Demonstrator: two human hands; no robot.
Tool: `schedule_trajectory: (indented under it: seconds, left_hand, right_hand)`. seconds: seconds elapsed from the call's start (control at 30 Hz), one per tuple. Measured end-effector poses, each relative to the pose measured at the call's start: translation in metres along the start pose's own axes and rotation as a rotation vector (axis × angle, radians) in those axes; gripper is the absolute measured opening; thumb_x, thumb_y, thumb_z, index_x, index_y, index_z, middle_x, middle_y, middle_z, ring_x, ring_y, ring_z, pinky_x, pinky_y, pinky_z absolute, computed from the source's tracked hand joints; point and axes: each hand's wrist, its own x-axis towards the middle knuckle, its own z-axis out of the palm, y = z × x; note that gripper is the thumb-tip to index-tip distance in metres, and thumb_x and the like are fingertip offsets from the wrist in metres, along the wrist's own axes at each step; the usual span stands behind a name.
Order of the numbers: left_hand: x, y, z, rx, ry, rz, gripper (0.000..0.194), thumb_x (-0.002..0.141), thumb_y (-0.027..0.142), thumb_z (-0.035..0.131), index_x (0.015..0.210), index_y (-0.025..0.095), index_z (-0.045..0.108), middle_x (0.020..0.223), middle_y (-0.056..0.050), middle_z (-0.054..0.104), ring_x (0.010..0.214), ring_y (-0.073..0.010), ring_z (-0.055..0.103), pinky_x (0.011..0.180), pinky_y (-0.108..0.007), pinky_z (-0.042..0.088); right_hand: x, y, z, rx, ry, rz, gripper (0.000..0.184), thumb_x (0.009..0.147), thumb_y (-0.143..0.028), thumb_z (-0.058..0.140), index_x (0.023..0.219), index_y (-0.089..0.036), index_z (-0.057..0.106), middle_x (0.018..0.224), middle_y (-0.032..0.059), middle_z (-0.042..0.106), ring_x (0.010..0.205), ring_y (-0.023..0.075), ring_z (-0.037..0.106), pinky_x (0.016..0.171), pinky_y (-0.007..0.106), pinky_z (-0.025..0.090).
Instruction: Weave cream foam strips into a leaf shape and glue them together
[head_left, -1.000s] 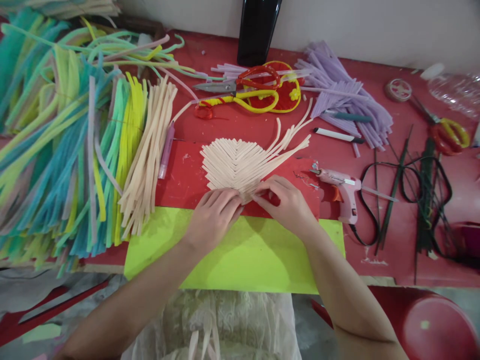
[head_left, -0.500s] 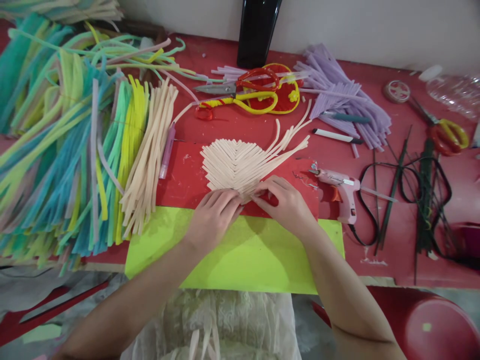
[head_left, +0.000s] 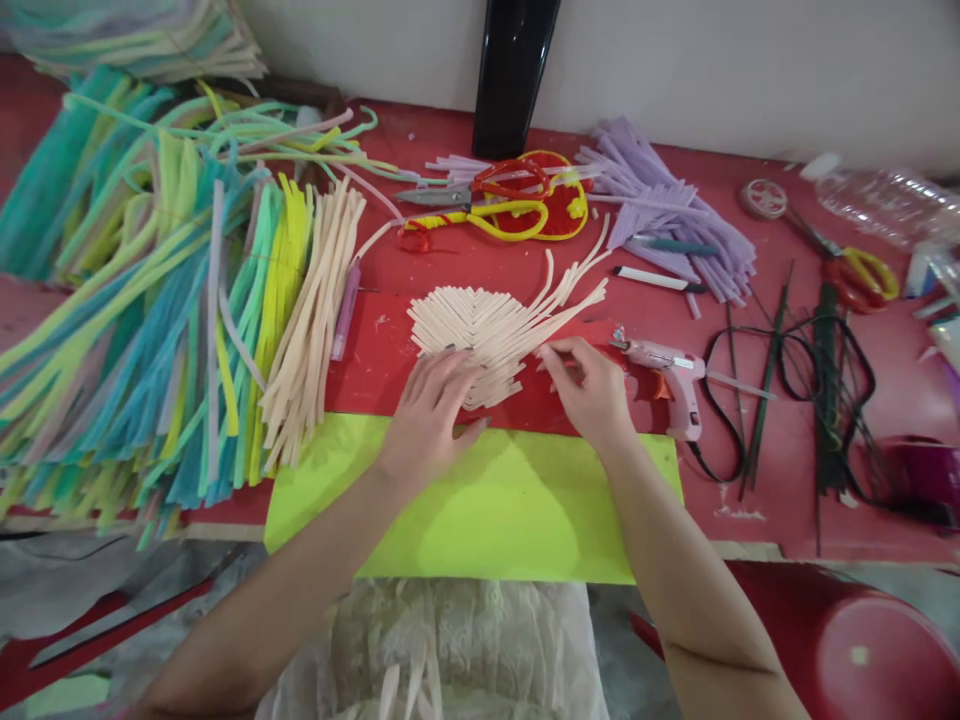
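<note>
A cream leaf-shaped piece of pipe cleaners (head_left: pixel 480 315), laid in a chevron pattern, lies on a red sheet (head_left: pixel 367 385); loose strands fan out to its upper right. My left hand (head_left: pixel 435 395) rests on its lower left part, fingers stretched out and thumb apart, covering some of the strips. To the right of the piece, my right hand (head_left: pixel 589 385) hovers with thumb and forefinger pinched together. Whatever may be between those fingertips is too small to make out. A pink glue gun (head_left: pixel 671 370) lies just right of that hand.
Bundles of coloured pipe cleaners (head_left: pixel 180 350) fill the left side. Behind the piece lie red-and-yellow scissors (head_left: pixel 510 200), purple pipe cleaners (head_left: pixel 660 210) and a white marker (head_left: pixel 652 278). A yellow-green board (head_left: pixel 480 500) lies in front; dark stems (head_left: pixel 829 390) and a black cord are at right.
My right hand has lifted off the piece's bottom tip and moved slightly right. My left hand has opened out, uncovering the lower tip. The view has shifted slightly.
</note>
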Motion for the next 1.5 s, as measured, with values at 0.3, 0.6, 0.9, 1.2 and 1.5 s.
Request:
schedule_trajectory:
  seconds: [0.3,0.6,0.9,1.2,1.5]
  left_hand:
    - [-0.001,-0.012,0.006,-0.092,-0.038,-0.022,0.035,0.090,0.025,0.054,0.125,0.019,0.049,0.125,-0.011,0.061,0.120,-0.0221,0.055,0.102,-0.040,0.047]
    - [0.002,-0.013,0.003,-0.201,0.017,-0.031,0.014,0.092,0.025,0.052,0.103,0.018,0.057,0.114,-0.010,0.066,0.115,-0.0211,0.059,0.097,-0.038,0.049]
    - [0.003,-0.014,0.000,-0.187,0.072,-0.120,0.010,0.092,0.022,0.050,0.098,0.021,0.058,0.106,-0.006,0.069,0.099,-0.0188,0.066,0.085,-0.033,0.053]
    - [0.004,-0.008,-0.008,-0.323,0.227,-0.104,0.019,0.091,0.025,0.050,0.109,0.021,0.056,0.110,-0.008,0.066,0.106,-0.0179,0.062,0.094,-0.034,0.049]
    - [0.046,-0.033,-0.005,-1.077,0.453,-0.661,0.038,0.084,0.047,0.057,0.110,0.020,0.053,0.112,-0.012,0.064,0.104,-0.0196,0.064,0.092,-0.038,0.051]
  right_hand:
    - [0.016,-0.003,-0.001,0.333,0.003,0.298,0.030,0.083,-0.050,0.057,0.076,-0.021,0.059,0.077,0.0057,0.071,0.074,0.0189,0.068,0.060,0.029,0.055]
    - [0.012,-0.025,-0.002,0.536,-0.287,0.702,0.046,0.084,-0.057,0.055,0.062,-0.017,0.062,0.056,0.0100,0.069,0.047,0.0187,0.065,0.047,0.030,0.056]
    - [0.009,-0.032,0.008,0.845,-0.317,0.588,0.024,0.084,-0.039,0.062,0.076,-0.017,0.065,0.074,0.0075,0.073,0.068,0.0195,0.071,0.069,0.031,0.060]
    - [0.023,-0.030,0.037,0.791,-0.205,0.512,0.017,0.069,-0.032,0.072,0.076,-0.018,0.065,0.072,0.0025,0.071,0.065,0.0196,0.068,0.059,0.032,0.059]
    - [0.036,-0.036,0.037,0.910,0.204,0.230,0.043,0.068,-0.050,0.068,0.099,-0.021,0.062,0.098,0.0028,0.069,0.083,0.0181,0.066,0.060,0.028,0.059]
